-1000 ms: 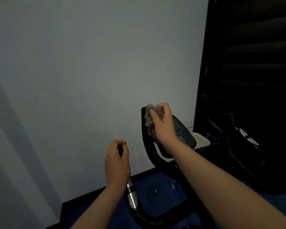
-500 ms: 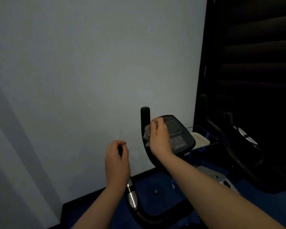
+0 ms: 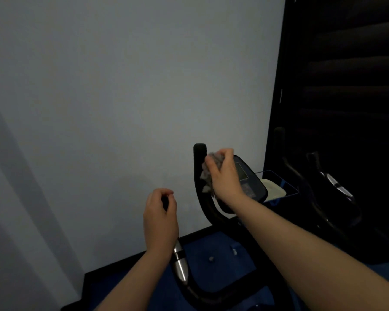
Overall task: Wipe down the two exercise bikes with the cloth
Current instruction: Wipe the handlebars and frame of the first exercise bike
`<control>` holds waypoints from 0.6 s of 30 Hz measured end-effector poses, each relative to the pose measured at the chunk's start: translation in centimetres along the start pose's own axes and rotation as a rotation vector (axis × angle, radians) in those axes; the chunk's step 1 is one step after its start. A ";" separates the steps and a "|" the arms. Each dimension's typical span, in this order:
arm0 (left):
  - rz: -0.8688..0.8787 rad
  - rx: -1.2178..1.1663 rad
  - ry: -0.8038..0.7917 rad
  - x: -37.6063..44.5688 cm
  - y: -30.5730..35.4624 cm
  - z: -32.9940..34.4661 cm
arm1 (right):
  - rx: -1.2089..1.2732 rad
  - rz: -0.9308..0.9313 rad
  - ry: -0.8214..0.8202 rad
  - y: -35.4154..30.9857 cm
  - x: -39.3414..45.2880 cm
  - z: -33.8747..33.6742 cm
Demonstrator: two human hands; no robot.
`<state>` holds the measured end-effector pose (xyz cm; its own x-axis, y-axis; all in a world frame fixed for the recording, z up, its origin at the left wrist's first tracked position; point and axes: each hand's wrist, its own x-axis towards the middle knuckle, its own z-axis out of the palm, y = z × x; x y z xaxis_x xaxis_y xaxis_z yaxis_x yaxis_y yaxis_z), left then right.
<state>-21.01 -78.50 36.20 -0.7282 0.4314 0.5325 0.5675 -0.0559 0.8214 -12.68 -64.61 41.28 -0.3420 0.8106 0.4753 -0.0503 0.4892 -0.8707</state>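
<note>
Gym room: two exercise bikes (image 3: 213, 221), blue floor (image 3: 211, 250)

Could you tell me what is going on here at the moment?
A person is wiping an exercise bike. The right hand grips a cloth against the console, beside the upright handlebar. The left hand holds the near handlebar grip. A second bike stands to the right, untouched.

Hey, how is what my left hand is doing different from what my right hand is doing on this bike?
The left hand grips the near handlebar grip and holds no cloth; the right hand holds a bunched grey cloth. The left hand sits lower and nearer the camera; the right hand is raised farther out, between the upright handlebar and the console. Both are bare, with fingers curled around something.
</note>
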 end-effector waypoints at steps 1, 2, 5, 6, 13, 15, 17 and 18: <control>0.000 0.000 -0.001 0.0 0.0 0.0 | 0.070 -0.012 0.034 -0.7 0.5 0.3; -0.001 0.000 -0.002 0.0 0.0 0.0 | 0.112 -0.018 0.056 -1.1 0.7 0.8; -0.003 0.003 -0.003 0.0 0.0 -0.1 | 0.015 -0.007 0.050 -0.6 -0.4 1.9; -0.001 0.001 -0.003 0.0 0.1 -0.1 | -0.005 0.024 -0.004 0.0 -1.0 1.7; -0.001 -0.006 0.009 0.0 0.1 0.0 | 0.170 0.076 0.007 -0.8 1.4 -0.8; 0.000 0.003 0.003 0.0 0.1 -0.1 | 0.172 0.079 -0.046 -1.3 0.9 0.5; -0.004 0.007 -0.002 0.0 0.0 -0.1 | 0.013 0.063 -0.136 -0.1 -0.8 0.9; -0.006 0.003 0.000 0.0 0.1 -0.1 | -0.064 0.049 -0.186 0.8 -1.4 0.5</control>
<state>-21.01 -78.61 36.27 -0.7315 0.4315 0.5279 0.5644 -0.0511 0.8239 -12.73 -65.54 39.90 -0.5103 0.7633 0.3962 0.0281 0.4752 -0.8794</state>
